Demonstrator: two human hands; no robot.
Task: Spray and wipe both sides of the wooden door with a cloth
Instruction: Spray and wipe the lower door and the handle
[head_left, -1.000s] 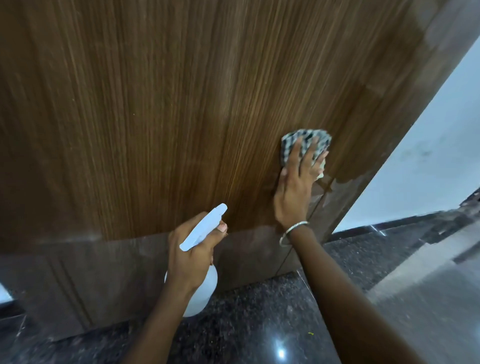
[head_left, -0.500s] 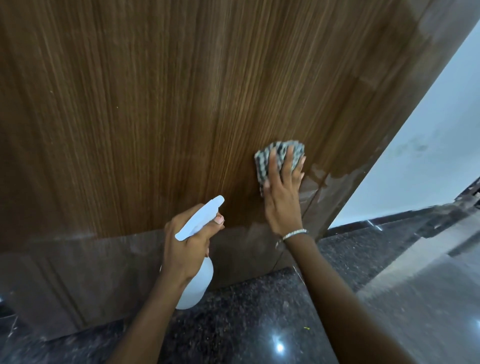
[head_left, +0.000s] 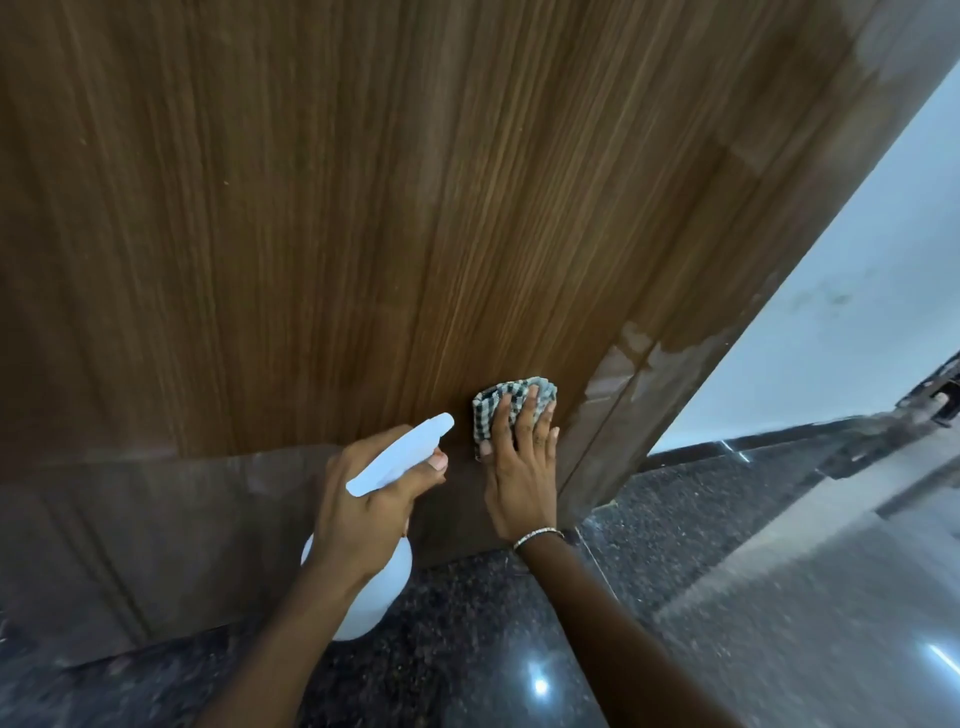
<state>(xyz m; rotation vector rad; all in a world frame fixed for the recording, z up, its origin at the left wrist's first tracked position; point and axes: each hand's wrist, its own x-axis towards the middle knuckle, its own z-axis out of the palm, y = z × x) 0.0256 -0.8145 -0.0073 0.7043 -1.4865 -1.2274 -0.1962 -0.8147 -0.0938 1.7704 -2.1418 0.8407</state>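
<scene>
Wiping low on the brown wood-grain door (head_left: 363, 234), the right hand (head_left: 519, 470) presses the folded black-and-white checked cloth (head_left: 506, 405) flat with straight fingers while the left hand (head_left: 363, 512) grips the white plastic spray bottle (head_left: 384, 590) just beside it; next probably comes a sweep across the door's bottom strip.

We counted one wooden door (head_left: 363, 208), one checked cloth (head_left: 485, 415), one white spray bottle (head_left: 382, 587), one bracelet (head_left: 537, 535), and two hands: left hand (head_left: 363, 514), right hand (head_left: 519, 483).
</scene>
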